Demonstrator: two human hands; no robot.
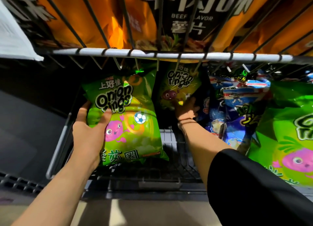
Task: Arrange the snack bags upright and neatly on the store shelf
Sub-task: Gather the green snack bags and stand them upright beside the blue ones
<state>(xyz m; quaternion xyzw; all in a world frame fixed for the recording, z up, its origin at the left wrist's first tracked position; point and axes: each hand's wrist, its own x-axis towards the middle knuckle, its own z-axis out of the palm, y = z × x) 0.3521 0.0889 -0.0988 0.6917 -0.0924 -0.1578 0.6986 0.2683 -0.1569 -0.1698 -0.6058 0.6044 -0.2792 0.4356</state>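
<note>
our left hand (88, 126) grips the front green onion-ring bag (125, 117) by its left edge, thumb curled over the front, fingers behind it. the bag stands nearly upright, tilted a little left, at the left end of the lower wire shelf (171, 141). our right hand (185, 110) reaches deeper and touches the lower right of a second green bag (179, 83) standing in shadow at the back; we cannot tell whether it grips it. right of that arm, blue bags (237, 107) lean in a heap, and another green bag (288, 132) leans at the far right. orange and black bags (191, 19) fill the rack above.
</note>
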